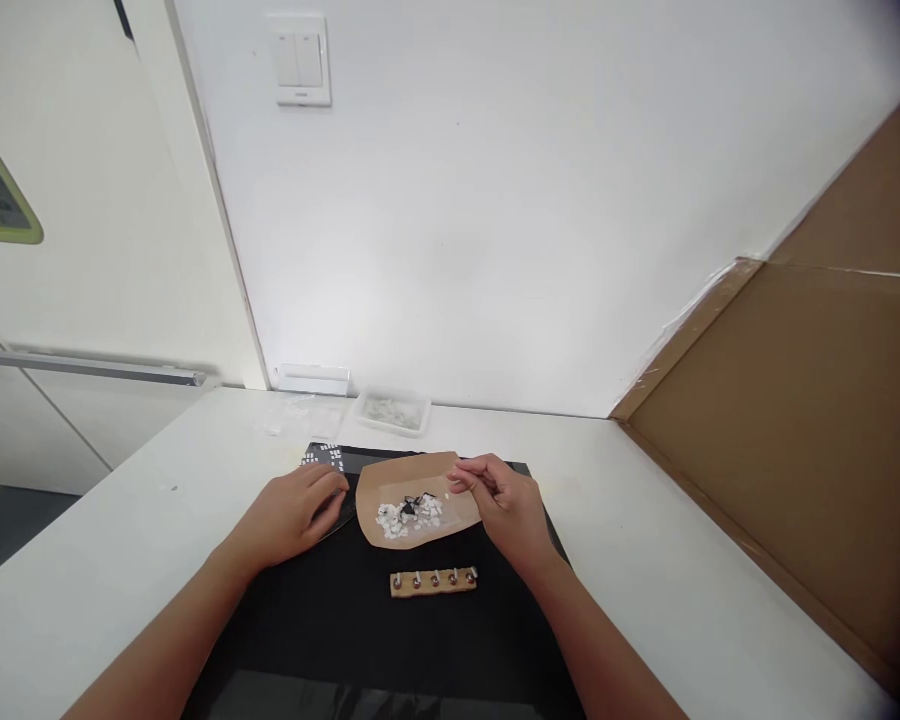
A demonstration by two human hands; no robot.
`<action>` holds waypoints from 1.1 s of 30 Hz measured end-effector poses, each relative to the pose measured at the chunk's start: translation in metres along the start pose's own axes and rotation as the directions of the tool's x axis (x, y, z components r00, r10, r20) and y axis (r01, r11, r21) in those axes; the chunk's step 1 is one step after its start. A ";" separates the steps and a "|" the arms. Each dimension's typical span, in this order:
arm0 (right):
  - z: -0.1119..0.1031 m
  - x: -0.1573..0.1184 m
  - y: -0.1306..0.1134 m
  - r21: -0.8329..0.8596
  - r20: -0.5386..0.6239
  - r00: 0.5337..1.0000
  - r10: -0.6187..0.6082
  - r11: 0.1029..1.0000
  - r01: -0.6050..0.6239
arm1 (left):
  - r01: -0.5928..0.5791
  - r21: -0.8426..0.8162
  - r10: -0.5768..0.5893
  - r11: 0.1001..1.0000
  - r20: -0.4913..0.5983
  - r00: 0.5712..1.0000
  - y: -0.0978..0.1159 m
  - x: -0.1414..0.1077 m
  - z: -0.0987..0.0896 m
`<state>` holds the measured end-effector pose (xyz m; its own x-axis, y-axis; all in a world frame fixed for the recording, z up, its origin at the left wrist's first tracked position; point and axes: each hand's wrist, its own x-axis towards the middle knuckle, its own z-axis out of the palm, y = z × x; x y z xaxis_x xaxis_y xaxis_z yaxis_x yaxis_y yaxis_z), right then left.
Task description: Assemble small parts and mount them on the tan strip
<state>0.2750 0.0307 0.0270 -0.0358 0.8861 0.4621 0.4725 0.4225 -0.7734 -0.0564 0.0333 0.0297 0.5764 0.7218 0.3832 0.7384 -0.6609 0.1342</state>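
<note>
Black mat on white worktop. Wooden strip with five metal studs lies mid-mat. Brown paper tray near far edge, white chips and black strands inside. Right hand over tray's right edge, thumb and fingertips pressed together, can't tell on what. Left hand curled over dark card, mat's far-left corner; can't tell if gripping.

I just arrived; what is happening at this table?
A person works bare-handed at a black mat. The left hand rests on or beside a dark card with small white squares. The right hand is by the right end of a brown tray, fingertips close together; whether they hold anything is unclear. White bits lie in the tray; a wooden strip lies nearer the person.
</note>
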 end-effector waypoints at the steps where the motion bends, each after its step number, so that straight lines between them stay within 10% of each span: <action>1: -0.002 0.001 0.001 -0.005 -0.001 1.000 0.020 1.000 -0.020 | 0.050 0.005 -0.050 0.999 0.045 0.998 -0.006 -0.002 -0.002; 13: -0.007 0.007 0.010 0.012 -0.019 0.989 0.147 0.989 -0.147 | 0.246 0.029 -0.239 0.969 0.376 0.895 -0.010 -0.015 -0.009; 33: -0.004 0.006 0.006 0.078 -0.149 0.981 0.125 0.990 -0.114 | 0.117 0.181 -0.159 0.976 0.235 0.959 -0.002 -0.007 -0.009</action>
<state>0.2808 0.0379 0.0273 0.1549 0.8937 0.4212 0.4030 0.3321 -0.8528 -0.0649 0.0273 0.0350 0.5177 0.8454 0.1316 0.8520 -0.5234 0.0107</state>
